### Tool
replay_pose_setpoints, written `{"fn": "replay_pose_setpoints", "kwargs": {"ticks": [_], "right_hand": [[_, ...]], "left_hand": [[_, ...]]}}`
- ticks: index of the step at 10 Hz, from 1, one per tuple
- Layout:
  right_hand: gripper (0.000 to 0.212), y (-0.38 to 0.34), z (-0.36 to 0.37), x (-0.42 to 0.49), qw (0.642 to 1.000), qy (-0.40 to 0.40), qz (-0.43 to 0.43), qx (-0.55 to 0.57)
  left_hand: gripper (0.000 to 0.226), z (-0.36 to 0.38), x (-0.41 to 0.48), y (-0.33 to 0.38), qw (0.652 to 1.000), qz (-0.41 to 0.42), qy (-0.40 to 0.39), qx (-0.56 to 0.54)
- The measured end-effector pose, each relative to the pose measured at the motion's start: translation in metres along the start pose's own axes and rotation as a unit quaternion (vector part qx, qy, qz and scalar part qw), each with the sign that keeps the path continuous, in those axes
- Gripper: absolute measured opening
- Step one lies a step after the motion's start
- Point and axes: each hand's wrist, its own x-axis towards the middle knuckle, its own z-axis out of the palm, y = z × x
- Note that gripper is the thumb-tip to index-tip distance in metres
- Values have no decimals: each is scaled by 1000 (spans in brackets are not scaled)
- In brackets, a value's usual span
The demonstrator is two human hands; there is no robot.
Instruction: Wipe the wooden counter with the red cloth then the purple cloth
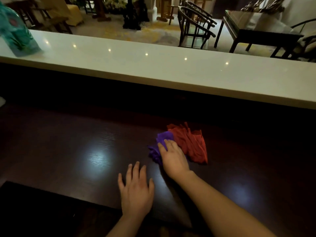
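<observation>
A dark wooden counter spreads across the lower half of the head view. On it, right of centre, lies a crumpled red cloth. A purple cloth is bunched against its left side. My right hand lies palm down on the purple cloth, fingers curled over it and pressing it to the wood. Part of that cloth is hidden under the palm. My left hand rests flat on the bare wood nearer to me, fingers spread, holding nothing.
A raised white ledge runs behind the wooden counter. A teal patterned vase stands at its far left end. Beyond are dark chairs and a table. A lower dark step sits at the near left.
</observation>
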Motion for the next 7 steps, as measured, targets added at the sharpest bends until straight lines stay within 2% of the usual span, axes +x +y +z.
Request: {"fn": "replay_pose_setpoints", "kwargs": {"ticks": [2, 4, 6, 7], "right_hand": [[54, 0, 4, 4, 998, 13, 41, 35], [59, 3, -4, 5, 998, -29, 37, 51], [69, 15, -18, 13, 992, -78, 1, 101], [77, 17, -35, 19, 990, -68, -24, 122]], "left_hand": [[41, -16, 21, -27, 997, 69, -17, 36], [56, -46, 22, -47, 1000, -3, 3, -17], [60, -80, 19, -58, 994, -94, 49, 6], [61, -90, 17, -52, 988, -129, 80, 6]]}}
